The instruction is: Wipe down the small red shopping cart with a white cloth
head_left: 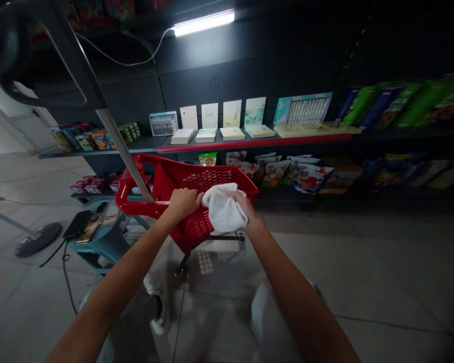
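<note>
Right hand (248, 210) is clutching one white cloth (225, 207) at the near rim of a red shopping cart (174, 175); left hand (184, 202) is gripping that rim, just beside the cloth. Beyond, snack bags (275, 172) are resting on a lower shelf (280, 194), books (232, 114) standing above.

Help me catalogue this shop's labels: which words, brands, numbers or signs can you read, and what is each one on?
None reads clearly.
Dark back panel: a small box-like mark; I can't tell what it says.
Snack bags: labels blurred.
Green pouch: lettering too small.
Upright booklets: print too faint and small.
Green and blue packets: blurred.
Red cart, white cloth: no text visible.
</note>
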